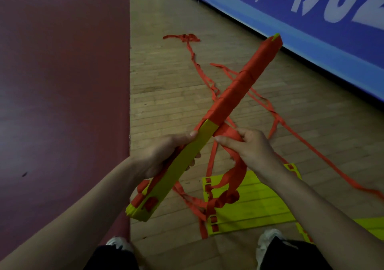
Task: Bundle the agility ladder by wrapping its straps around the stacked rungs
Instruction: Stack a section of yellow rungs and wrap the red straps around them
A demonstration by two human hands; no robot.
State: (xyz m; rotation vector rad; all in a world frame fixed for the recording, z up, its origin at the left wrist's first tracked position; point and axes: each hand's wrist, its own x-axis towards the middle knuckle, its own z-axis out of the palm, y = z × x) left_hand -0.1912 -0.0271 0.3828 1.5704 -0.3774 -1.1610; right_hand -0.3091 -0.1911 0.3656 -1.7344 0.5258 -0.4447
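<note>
Wooden floor (166, 95) beside a blue banner (311, 30) carries trailing red straps (199, 70) and several flat yellow rungs (259, 203). Stacked rungs (182, 161), held diagonally above the floor, are strap-wound along the far half and bare yellow along the near half. Left hand (160, 155) grips the bare section, fingers curled beneath. Right hand (255, 149) pinches a strap beside the winding's near edge.

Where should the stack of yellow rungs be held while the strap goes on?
Best on the bare middle of the stacked yellow plastic rungs, from the left, as the left hand does: the far half is already wrapped in red fabric strap, and the right hand pinches strap on the right side.
</note>
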